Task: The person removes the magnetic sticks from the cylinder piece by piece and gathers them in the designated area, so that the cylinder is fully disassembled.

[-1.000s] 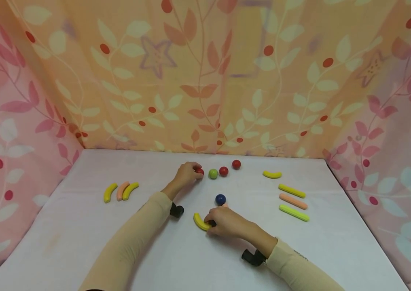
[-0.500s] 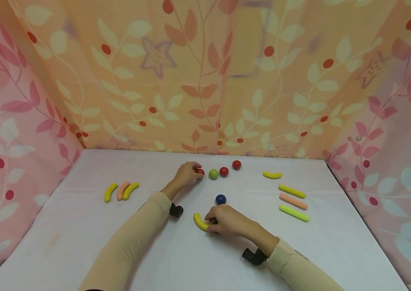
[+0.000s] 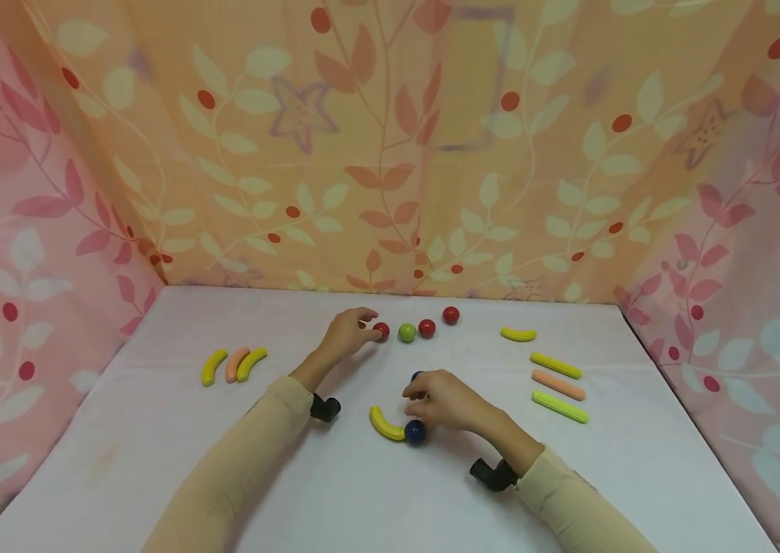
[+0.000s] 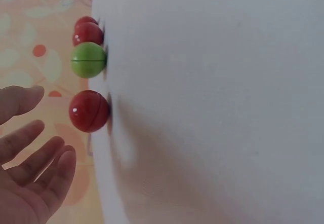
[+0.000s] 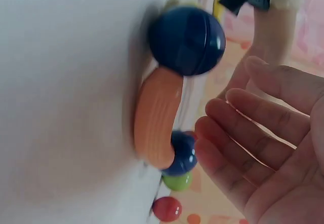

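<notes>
My left hand (image 3: 343, 338) is beside a red ball (image 3: 381, 332), its fingers spread and apart from the ball in the left wrist view. A green ball (image 4: 88, 60) and two more red balls continue the row. My right hand (image 3: 451, 399) hovers with loose fingers over a dark blue ball (image 3: 415, 432), which touches the end of a yellow curved stick (image 3: 386, 425). An orange curved stick (image 5: 158, 117) runs from that ball to a second blue ball (image 5: 183, 154); in the head view the right hand hides the orange stick and most of the second ball.
Three curved sticks (image 3: 236, 364) lie at the left of the white table (image 3: 114, 430). At the right are a yellow curved stick (image 3: 518, 335) and three straight sticks (image 3: 559, 385) in yellow, orange and lime. Patterned cloth walls (image 3: 390, 153) enclose the back and sides.
The left hand has let go of the red ball and drawn slightly left. The right hand has released the nearer blue ball and moved up and right, uncovering it.
</notes>
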The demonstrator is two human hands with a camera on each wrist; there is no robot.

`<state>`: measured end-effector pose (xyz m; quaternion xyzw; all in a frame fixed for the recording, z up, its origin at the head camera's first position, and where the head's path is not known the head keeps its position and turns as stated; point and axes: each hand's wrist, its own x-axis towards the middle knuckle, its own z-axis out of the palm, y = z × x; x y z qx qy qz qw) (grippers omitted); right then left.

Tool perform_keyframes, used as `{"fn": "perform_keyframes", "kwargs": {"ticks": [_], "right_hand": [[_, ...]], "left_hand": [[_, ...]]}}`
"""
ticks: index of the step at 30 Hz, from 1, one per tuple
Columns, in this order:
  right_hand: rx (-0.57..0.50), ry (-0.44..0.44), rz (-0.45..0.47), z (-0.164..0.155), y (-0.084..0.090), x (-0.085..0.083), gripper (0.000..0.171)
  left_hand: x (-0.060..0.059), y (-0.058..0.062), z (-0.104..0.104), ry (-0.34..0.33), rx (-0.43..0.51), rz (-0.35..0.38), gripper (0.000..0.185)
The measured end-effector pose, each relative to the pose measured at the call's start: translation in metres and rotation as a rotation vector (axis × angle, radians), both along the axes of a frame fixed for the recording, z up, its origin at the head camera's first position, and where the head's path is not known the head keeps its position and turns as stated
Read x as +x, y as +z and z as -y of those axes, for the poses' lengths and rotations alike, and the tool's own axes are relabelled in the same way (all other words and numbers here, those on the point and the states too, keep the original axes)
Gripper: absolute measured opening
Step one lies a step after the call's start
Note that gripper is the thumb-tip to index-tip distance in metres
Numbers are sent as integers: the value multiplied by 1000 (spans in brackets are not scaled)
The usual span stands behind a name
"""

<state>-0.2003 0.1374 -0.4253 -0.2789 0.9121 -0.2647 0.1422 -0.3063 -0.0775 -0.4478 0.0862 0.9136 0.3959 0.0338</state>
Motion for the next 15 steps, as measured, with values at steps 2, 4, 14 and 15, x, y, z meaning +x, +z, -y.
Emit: {"fn": "perform_keyframes", "kwargs": {"ticks": [2, 4, 14, 15], "right_hand": [[-15, -18, -17, -4, 0, -3, 25], [-30, -33, -38, -8, 1, -7, 24], [-55, -168, -87, -17, -3, -21, 21], [-52, -186, -86, -17, -4, -22, 21]], "left_hand": [[6, 3, 1, -3, 16, -21, 41], [14, 7, 2, 0, 29, -28, 40], [57, 10, -1, -54, 43, -33, 34], [61, 10, -2, -73, 36, -24, 33]]}}
